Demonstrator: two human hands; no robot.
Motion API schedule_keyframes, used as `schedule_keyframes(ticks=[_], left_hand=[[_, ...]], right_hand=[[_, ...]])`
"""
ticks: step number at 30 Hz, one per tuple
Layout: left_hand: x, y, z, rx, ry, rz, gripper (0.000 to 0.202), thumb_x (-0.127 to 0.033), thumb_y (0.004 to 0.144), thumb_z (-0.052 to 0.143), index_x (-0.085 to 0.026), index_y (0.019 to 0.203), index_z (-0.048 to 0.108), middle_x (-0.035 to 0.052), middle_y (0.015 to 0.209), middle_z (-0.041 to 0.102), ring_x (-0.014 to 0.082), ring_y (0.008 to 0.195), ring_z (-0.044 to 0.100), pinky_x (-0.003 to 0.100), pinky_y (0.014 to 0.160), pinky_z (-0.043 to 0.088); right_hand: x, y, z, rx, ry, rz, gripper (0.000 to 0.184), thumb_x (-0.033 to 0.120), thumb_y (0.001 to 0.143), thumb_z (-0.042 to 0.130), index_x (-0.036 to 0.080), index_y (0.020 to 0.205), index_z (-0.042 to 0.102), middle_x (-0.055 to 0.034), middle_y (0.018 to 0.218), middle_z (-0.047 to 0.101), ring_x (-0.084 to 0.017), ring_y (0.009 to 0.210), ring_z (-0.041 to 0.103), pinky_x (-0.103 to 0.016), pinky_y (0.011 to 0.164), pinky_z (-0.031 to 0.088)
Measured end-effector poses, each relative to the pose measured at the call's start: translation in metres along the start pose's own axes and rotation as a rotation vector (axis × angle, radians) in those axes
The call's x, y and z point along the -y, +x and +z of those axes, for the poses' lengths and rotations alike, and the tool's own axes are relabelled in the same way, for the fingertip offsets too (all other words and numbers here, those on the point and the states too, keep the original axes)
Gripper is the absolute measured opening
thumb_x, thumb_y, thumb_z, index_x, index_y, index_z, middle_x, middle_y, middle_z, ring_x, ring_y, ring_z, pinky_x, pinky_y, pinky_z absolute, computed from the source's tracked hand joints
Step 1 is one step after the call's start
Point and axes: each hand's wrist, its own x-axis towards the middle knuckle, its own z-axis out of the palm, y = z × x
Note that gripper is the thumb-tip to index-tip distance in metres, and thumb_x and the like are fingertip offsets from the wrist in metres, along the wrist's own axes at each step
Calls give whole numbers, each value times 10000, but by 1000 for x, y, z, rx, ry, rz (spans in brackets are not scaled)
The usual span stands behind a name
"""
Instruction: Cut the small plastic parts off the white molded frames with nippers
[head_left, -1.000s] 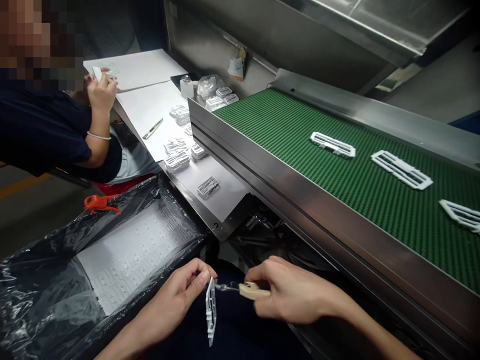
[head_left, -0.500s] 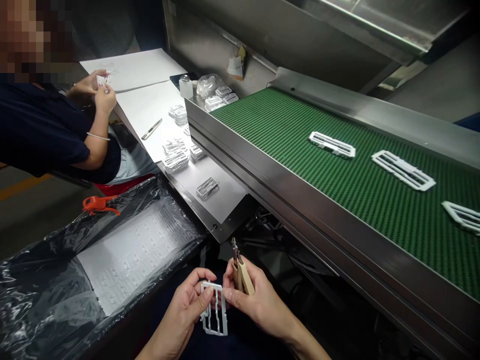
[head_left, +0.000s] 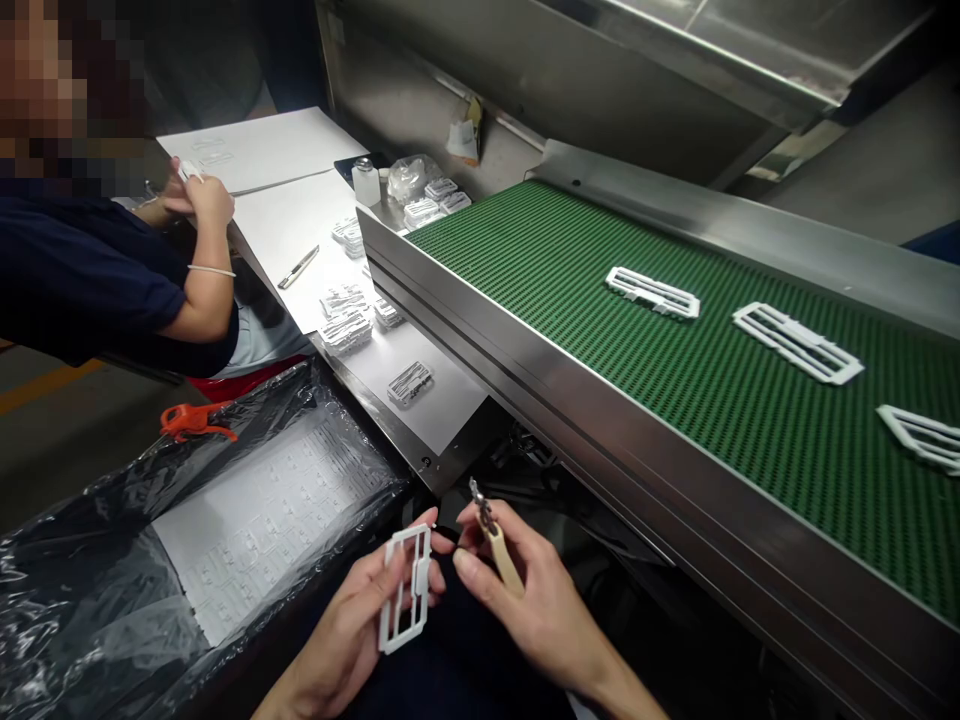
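Observation:
Between the thumb and fingers of my left hand (head_left: 352, 615) is a white plastic slotted frame (head_left: 406, 590), tilted and held by its left side. My right hand (head_left: 536, 600) has a pair of nippers (head_left: 496, 545) with cream handles resting in it, the metal jaws pointing up and away. My right thumb and index finger are close to the frame's upper right corner; a gap shows between them and the frame. Both hands are low in front of me, over my dark lap.
On the right runs a green conveyor belt (head_left: 525, 260) carrying several white frames (head_left: 799, 343). Left is a bin lined with black plastic (head_left: 90, 540), with an orange tool (head_left: 196, 420) on its rim. Stacked frames (head_left: 346, 318) and a knife (head_left: 298, 267) lie on the worktable (head_left: 277, 215), where a co-worker (head_left: 202, 290) sits.
My left hand has turned the frame and shifted it slightly left. My right hand has moved a little away from it, still with the nippers. The co-worker's hands have moved nearer their body.

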Motion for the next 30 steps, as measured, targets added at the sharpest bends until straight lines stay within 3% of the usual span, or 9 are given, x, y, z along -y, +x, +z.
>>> schedule_keyframes(ticks=[3, 9, 15, 30], left_hand=[[-11, -1, 2, 19, -73, -51, 504, -513, 938, 314, -203, 1219, 594, 55, 898, 662, 109, 579, 547, 223, 568, 428], [-20, -9, 16, -16, 16, -150, 530, -522, 936, 303, -146, 1122, 627, 72, 857, 664, 107, 540, 520, 234, 578, 407], [-21, -11, 20, -8, 153, -156, 531, -538, 921, 335, -127, 895, 670, 73, 842, 664, 106, 554, 492, 235, 582, 373], [-27, -11, 23, 17, 211, -168, 565, -534, 930, 308, -116, 867, 683, 45, 788, 646, 90, 549, 440, 229, 634, 390]], right_hand=[[2, -2, -21, -16, -351, -40, 323, 296, 876, 574, 294, 1193, 511, -8, 1048, 562, -170, 957, 549, -292, 863, 423], [4, -7, -30, 154, -756, -39, 355, 175, 749, 548, 239, 1097, 532, -44, 946, 519, -227, 882, 514, -341, 741, 430], [10, -6, -32, 181, -871, -32, 291, 191, 750, 505, 232, 1038, 518, -48, 939, 496, -229, 866, 489, -333, 699, 398], [10, -4, -36, 153, -943, -113, 114, 172, 663, 533, 222, 762, 507, 11, 693, 484, -146, 604, 444, -262, 528, 263]])
